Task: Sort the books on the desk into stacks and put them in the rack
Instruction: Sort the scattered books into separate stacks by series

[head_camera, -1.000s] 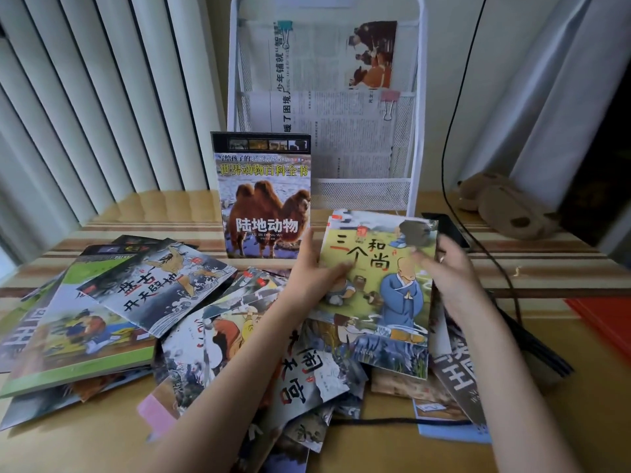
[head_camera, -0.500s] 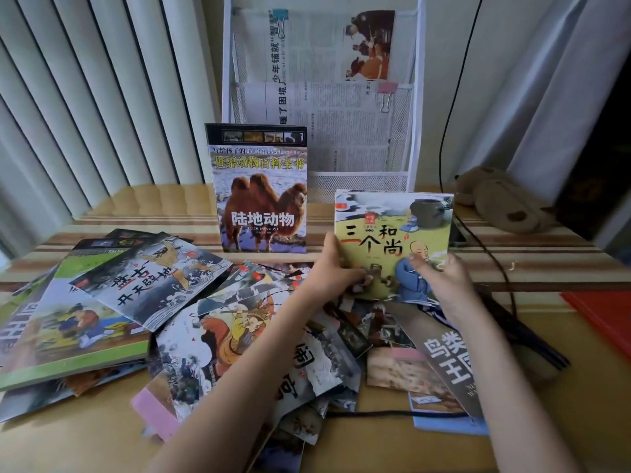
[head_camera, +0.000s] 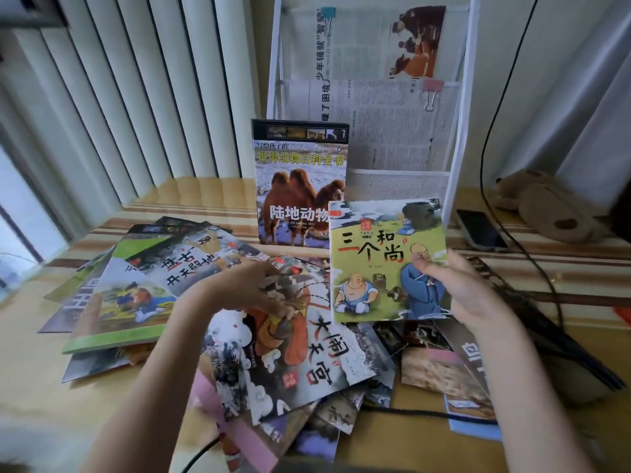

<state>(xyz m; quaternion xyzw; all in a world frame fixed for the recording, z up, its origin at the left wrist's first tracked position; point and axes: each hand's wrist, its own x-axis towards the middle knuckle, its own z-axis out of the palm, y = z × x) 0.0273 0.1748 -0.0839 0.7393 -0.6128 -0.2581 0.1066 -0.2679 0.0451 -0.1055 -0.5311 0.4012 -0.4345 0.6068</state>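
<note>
My right hand [head_camera: 464, 291] grips the green picture book with the monks [head_camera: 375, 261] by its right edge and holds it upright above the pile. My left hand [head_camera: 246, 288] reaches down onto the monkey-king book [head_camera: 307, 353] in the middle of the pile, its fingers on the book's upper part. Several more picture books [head_camera: 136, 295] lie scattered over the desk. The camel book [head_camera: 300, 186] stands upright against the white wire rack [head_camera: 457, 138], which holds clipped newspapers.
A black phone [head_camera: 481, 230] and a brown plush toy [head_camera: 553, 206] lie on the striped ledge at the right. A black cable [head_camera: 505, 227] hangs down the wall and crosses the ledge. Vertical blinds [head_camera: 119, 97] fill the left.
My left hand let go of the monk book and moved left down to the monkey-king book. My right hand alone now holds the monk book, lifted higher and to the right.
</note>
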